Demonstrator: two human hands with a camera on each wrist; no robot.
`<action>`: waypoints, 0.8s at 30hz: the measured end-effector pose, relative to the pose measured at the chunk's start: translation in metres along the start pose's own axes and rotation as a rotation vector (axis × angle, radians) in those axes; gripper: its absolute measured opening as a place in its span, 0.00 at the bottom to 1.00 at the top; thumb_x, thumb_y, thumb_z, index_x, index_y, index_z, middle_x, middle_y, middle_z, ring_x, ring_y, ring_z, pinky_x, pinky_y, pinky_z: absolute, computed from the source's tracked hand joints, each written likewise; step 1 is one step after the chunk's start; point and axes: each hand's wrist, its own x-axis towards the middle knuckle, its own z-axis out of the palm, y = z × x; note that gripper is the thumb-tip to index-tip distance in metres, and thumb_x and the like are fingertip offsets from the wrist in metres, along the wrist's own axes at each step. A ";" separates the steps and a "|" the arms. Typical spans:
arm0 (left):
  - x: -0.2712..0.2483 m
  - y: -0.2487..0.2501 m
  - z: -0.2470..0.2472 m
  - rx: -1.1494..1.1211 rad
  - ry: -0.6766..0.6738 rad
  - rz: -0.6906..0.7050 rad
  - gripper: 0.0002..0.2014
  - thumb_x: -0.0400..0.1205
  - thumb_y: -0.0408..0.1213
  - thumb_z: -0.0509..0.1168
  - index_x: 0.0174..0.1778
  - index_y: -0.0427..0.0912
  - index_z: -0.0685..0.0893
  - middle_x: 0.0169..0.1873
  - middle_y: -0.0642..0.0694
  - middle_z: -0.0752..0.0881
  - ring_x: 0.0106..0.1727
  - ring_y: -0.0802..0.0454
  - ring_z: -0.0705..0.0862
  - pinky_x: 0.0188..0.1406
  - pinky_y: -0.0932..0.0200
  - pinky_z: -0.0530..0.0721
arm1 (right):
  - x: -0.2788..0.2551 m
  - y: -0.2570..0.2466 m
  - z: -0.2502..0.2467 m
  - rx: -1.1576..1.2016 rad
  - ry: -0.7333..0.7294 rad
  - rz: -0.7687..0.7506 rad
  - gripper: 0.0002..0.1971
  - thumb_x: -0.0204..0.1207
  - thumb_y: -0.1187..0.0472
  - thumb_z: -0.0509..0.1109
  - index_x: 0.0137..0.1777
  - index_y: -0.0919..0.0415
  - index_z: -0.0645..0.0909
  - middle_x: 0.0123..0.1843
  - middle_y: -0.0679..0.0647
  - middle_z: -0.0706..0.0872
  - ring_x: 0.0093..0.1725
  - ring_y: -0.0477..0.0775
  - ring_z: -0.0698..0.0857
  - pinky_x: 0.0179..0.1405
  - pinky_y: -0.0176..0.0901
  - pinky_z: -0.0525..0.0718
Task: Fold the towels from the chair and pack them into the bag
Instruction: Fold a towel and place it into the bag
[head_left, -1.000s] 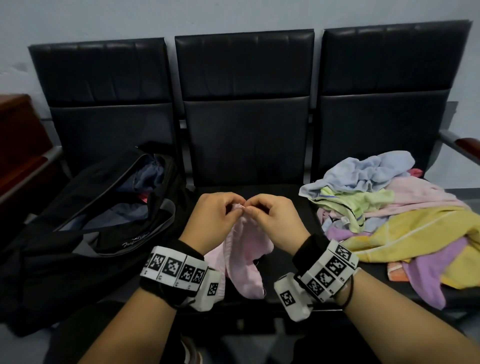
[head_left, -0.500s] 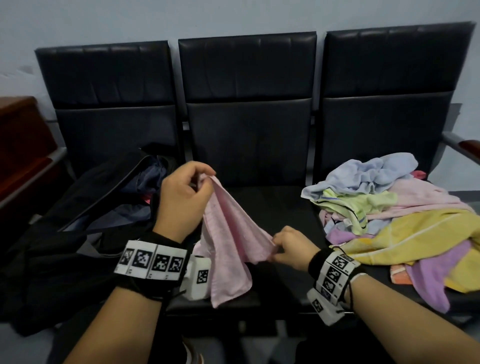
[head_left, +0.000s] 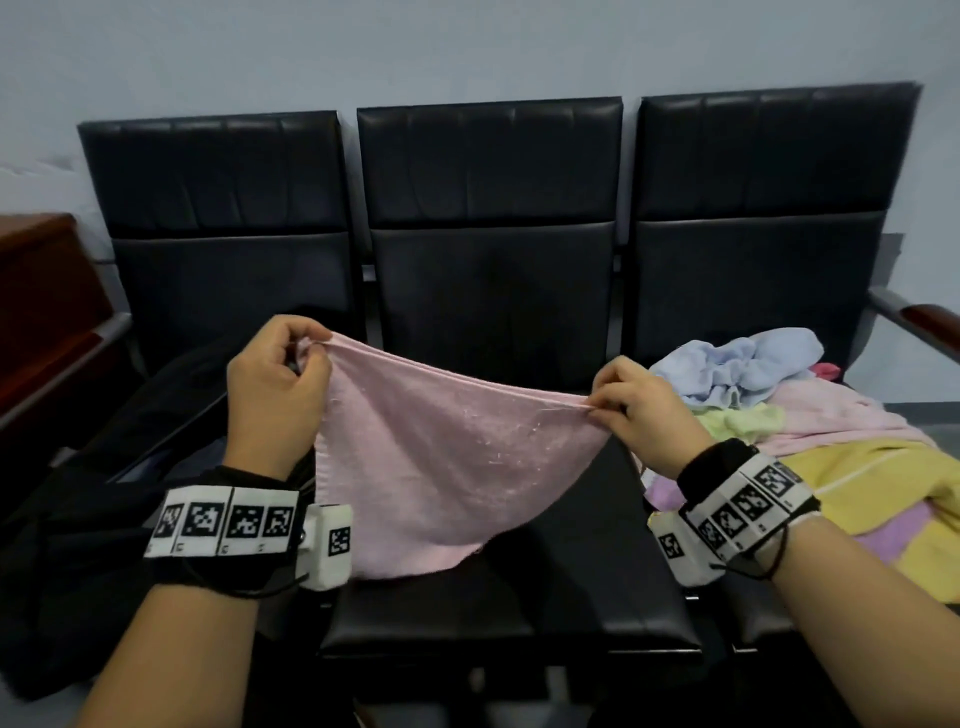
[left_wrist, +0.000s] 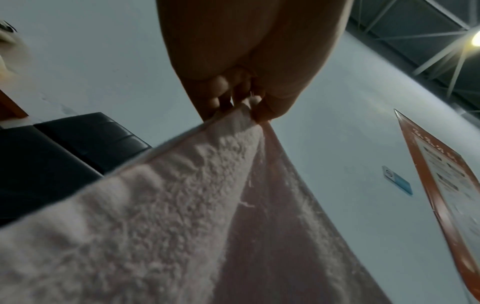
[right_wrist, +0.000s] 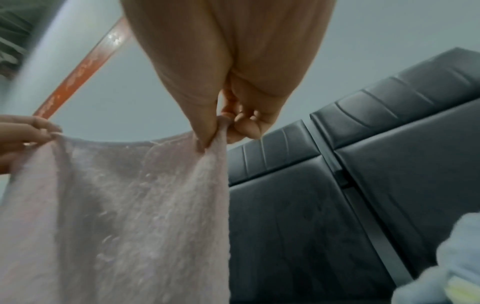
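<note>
A pale pink towel (head_left: 441, 457) hangs doubled and spread in the air above the middle black seat (head_left: 498, 623). My left hand (head_left: 306, 348) pinches its upper left corner, my right hand (head_left: 597, 405) its upper right corner. The left wrist view shows the left hand (left_wrist: 249, 107) pinching the pink towel (left_wrist: 155, 216) between thumb and fingers. In the right wrist view the right hand (right_wrist: 221, 127) pinches the pink towel (right_wrist: 124, 216) the same way. A black bag (head_left: 93, 519) lies on the left seat, mostly behind my left arm. A heap of towels (head_left: 810, 415) in blue, green, pink, yellow and purple covers the right seat.
Three black chair backs (head_left: 488, 249) stand against a pale wall. A brown wooden piece (head_left: 41, 312) is at the far left. A chair armrest (head_left: 924, 322) juts out at the far right.
My hands, first pinched together at the towel's edge, have drawn apart and risen. The pink towel went from a hanging bunch to a spread sheet. The camera view has tilted up.
</note>
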 end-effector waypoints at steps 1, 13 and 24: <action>0.001 -0.001 -0.001 0.015 0.000 0.006 0.11 0.81 0.30 0.62 0.47 0.52 0.83 0.41 0.59 0.86 0.41 0.64 0.83 0.44 0.67 0.81 | 0.002 -0.001 -0.004 0.003 -0.017 -0.002 0.01 0.75 0.66 0.77 0.44 0.62 0.91 0.49 0.49 0.84 0.46 0.49 0.84 0.48 0.27 0.76; -0.002 0.006 -0.014 0.045 0.085 0.019 0.14 0.79 0.28 0.61 0.50 0.53 0.82 0.41 0.63 0.83 0.42 0.74 0.81 0.44 0.82 0.74 | 0.001 -0.021 -0.042 0.339 0.415 0.095 0.12 0.72 0.63 0.80 0.40 0.42 0.87 0.36 0.37 0.89 0.38 0.39 0.87 0.39 0.24 0.80; 0.004 -0.019 0.007 0.074 -0.024 -0.186 0.10 0.79 0.36 0.61 0.43 0.54 0.86 0.38 0.58 0.88 0.40 0.60 0.86 0.43 0.59 0.83 | 0.032 -0.007 -0.035 0.267 0.362 0.277 0.08 0.78 0.63 0.73 0.40 0.49 0.84 0.30 0.46 0.87 0.31 0.37 0.87 0.30 0.29 0.80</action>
